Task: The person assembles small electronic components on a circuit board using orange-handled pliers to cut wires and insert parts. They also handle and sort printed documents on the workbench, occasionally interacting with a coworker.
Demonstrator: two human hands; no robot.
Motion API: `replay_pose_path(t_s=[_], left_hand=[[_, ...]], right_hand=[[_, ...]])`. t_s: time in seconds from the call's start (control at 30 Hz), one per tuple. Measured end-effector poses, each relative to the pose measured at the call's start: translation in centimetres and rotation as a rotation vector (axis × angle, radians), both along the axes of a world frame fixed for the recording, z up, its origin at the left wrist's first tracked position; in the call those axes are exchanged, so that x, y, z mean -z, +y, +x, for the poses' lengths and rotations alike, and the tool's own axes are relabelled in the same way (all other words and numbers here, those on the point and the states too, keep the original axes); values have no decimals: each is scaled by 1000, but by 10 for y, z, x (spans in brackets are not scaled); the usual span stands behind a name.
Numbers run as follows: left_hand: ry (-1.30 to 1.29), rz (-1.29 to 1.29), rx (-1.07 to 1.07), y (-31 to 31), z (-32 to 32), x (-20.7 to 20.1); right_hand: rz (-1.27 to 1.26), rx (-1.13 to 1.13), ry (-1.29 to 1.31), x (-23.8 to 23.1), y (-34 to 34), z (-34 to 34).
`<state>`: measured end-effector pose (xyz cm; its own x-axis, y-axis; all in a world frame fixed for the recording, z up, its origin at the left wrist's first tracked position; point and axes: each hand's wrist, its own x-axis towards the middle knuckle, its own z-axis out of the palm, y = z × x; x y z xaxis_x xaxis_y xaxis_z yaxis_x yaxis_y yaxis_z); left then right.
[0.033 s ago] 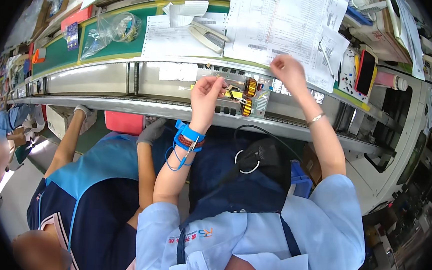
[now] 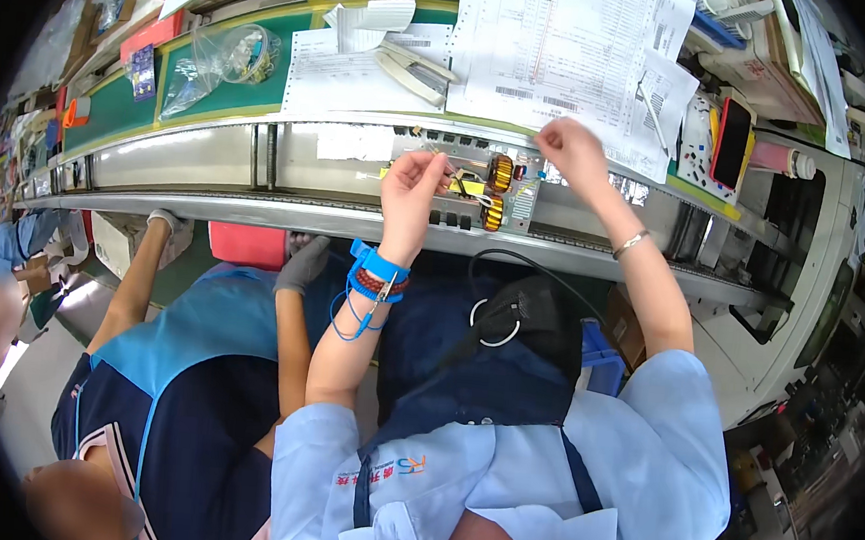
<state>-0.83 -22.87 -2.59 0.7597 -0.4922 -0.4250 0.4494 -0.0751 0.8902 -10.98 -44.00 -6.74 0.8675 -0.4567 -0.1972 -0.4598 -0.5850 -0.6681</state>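
Note:
A circuit board (image 2: 523,202) lies in the metal conveyor track in front of me. It carries two yellow-and-black wound coils (image 2: 500,173), dark parts along its edges and a yellow component beside some light wires. My left hand (image 2: 410,196) is over the board's left half, thumb and forefinger pinched together near the wires. Whatever sits in that pinch is too small to name. Above the board's upper right corner, by the lower edge of the papers, my right hand (image 2: 573,155) is raised with its fingers curled together. Anything between those fingertips is hidden.
Printed sheets (image 2: 538,47) cover the shelf behind the track, with a beige stapler-like tool (image 2: 414,74) on them. Left of it lies a clear bag of small parts (image 2: 229,58). A phone (image 2: 731,142) and a pen (image 2: 652,110) are at right. A co-worker (image 2: 196,354) sits at my left.
My right hand has shifted slightly to the left. The board has slid a little left along the track, while my left hand stays almost in place.

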Motion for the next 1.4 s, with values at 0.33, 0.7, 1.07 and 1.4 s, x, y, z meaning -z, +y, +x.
replay_pose_path(t_s=[0.33,0.7,1.07,1.4], left_hand=[[26,11,42,-1,-3,2],[39,-8,16,3,-1,1],[-17,-4,-51,19,6,-14],[-196,15,-215,81,15,-25]], right_hand=[[-480,-310,-26,13,25,-7],[-556,-458,-12,10,24,-8],[-218,331,154,18,-27,79],[18,209,-310,-57,16,-10]])
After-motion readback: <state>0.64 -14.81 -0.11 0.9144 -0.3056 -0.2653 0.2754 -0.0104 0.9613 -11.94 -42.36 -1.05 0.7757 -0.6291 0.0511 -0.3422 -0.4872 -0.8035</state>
